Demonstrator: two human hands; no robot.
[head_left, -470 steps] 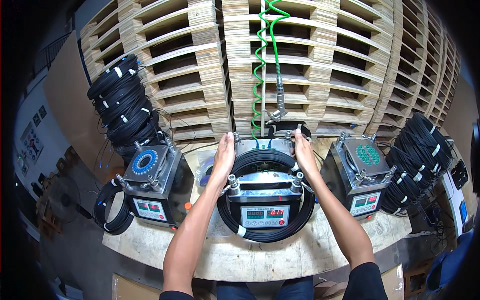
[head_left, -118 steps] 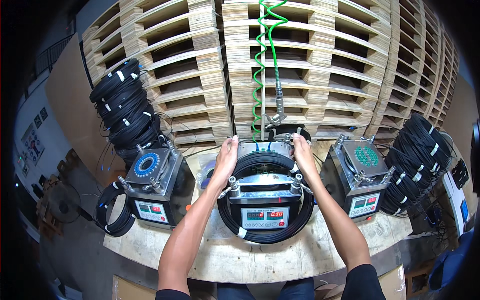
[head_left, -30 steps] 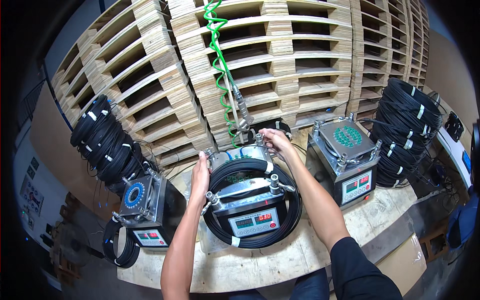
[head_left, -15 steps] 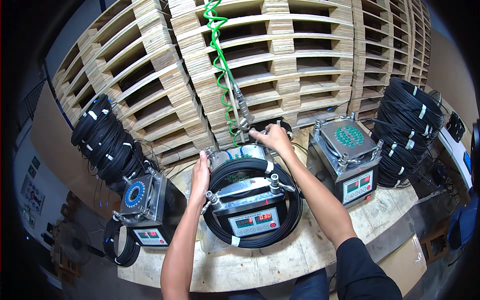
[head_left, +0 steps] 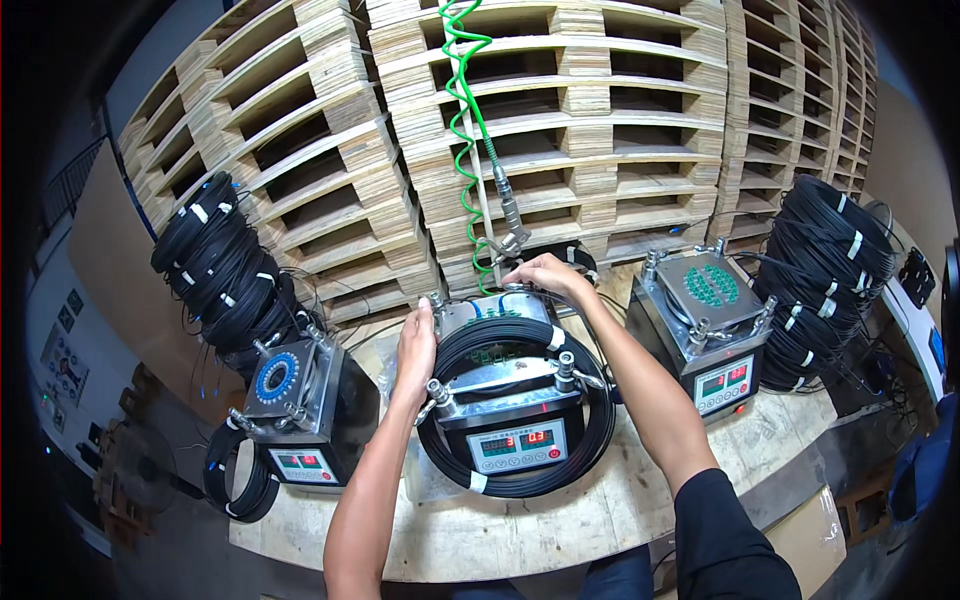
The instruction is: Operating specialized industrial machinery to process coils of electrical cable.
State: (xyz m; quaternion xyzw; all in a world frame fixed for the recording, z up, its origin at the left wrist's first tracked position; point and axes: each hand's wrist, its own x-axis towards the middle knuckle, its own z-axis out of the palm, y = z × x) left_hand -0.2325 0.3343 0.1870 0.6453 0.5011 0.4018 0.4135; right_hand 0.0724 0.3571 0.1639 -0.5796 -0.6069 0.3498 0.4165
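A metal-topped machine [head_left: 516, 408] with a red-lit display stands in front of me. A coil of black cable [head_left: 600, 440], bound with white tape, is looped around its front. Beside the machine's rear left corner post, my left hand [head_left: 416, 350] is open, its fingers stretched upward along the metal. My right hand [head_left: 552, 274] reaches over the coil to the rear right of the top plate. Its fingertips are bent together there; what they pinch, if anything, is too small to tell. Blue cable ends [head_left: 503, 302] show on the plate just below them.
Similar machines stand left [head_left: 290, 400] and right [head_left: 705, 330] on the wooden tabletop [head_left: 480, 545]. Stacks of black cable coils rise at left [head_left: 225, 275] and right [head_left: 825, 270]. An air gun [head_left: 510, 215] hangs on a green spiral hose [head_left: 466, 90] before stacked pallets [head_left: 590, 95].
My right hand's fingers have come down from beside the air gun onto the rear of the top plate. My left hand stays at the left post. The whole view has shifted slightly.
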